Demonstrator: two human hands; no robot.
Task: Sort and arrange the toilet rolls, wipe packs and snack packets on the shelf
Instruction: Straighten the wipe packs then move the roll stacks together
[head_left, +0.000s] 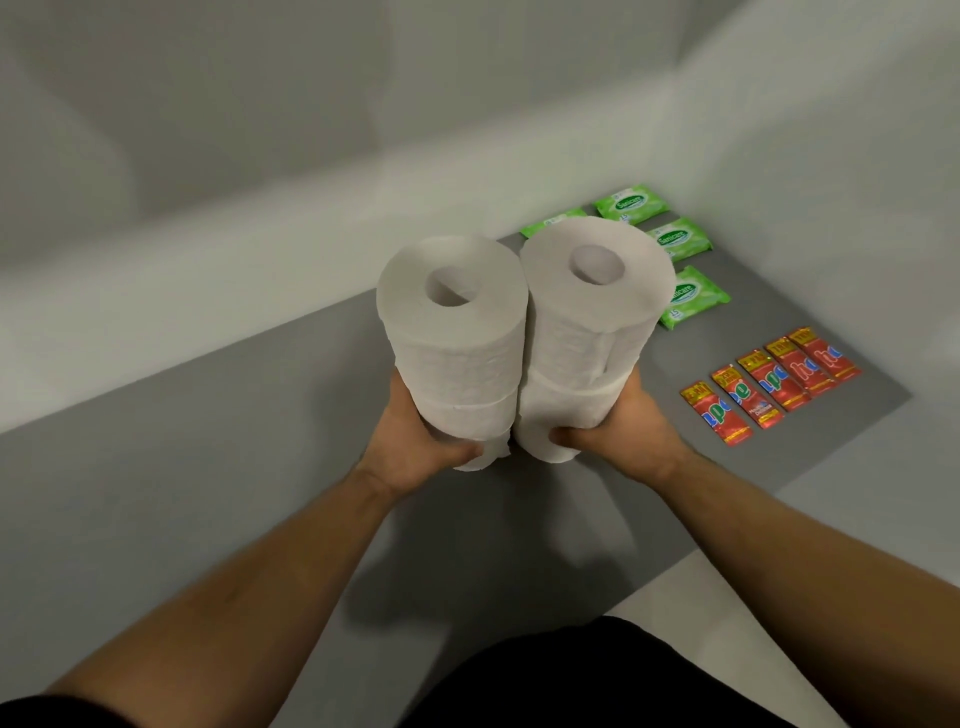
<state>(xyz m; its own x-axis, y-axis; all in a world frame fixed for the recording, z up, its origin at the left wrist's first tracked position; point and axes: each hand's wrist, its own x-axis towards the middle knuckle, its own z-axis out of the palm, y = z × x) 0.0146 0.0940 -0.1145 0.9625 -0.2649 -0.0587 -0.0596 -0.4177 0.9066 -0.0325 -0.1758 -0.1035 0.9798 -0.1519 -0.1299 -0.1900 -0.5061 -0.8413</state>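
Observation:
Two stacks of white toilet rolls stand side by side above the grey shelf (208, 467). My left hand (415, 441) grips the bottom of the left stack (457, 353). My right hand (618, 421) grips the bottom of the right stack (587, 332). The two stacks touch each other. Several green wipe packs (693, 299) lie flat in the far right corner, partly hidden behind the right stack. Several red snack packets (769, 387) lie in a row near the shelf's right edge, to the right of my right hand.
A white back wall (260, 208) and a white side wall (857, 182) close in the shelf. The shelf's front edge (727, 535) runs diagonally at the lower right, with a pale floor below it. My dark clothing fills the bottom middle.

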